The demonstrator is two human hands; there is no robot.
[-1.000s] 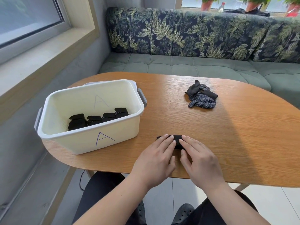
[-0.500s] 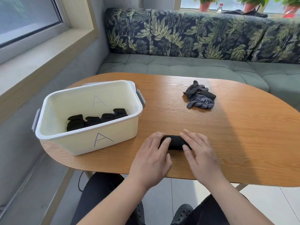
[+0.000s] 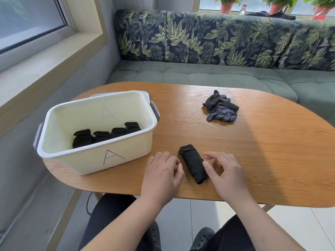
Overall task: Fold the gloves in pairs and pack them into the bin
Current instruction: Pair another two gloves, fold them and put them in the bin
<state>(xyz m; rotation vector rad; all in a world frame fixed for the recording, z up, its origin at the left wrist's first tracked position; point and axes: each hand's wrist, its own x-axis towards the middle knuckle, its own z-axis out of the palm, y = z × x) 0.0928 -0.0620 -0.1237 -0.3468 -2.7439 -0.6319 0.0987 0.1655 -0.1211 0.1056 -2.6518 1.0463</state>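
At the left side of the table (image 3: 262,160) stands the white bin (image 3: 94,152), marked with a letter A on its front wall, and inside it a row of folded pairs (image 3: 107,135) lies along the bottom. Just to the right of the bin the left hand (image 3: 161,175) rests on the wood with its fingers loosely curled; it holds nothing, and I cannot tell whether it touches the bundle beside it. Between the two hands lies the rolled pair of gloves (image 3: 193,163), a dark tight roll placed a little diagonally near the front edge of the table. The right hand (image 3: 227,173) is relaxed and open, the fingers spread just above the wood; only the thumb seems to touch the right side of the roll, without gripping it. Farther to the right and toward the back, well apart from the hands, lie the loose gloves (image 3: 221,109) in a small heap, not yet folded. I judge that the folding of this pair is finished and the packing step is now in hand. The next move calls for one hand to close around the roll firmly enough that it does not unroll, lift it over the rim, and set it beside the other pairs.
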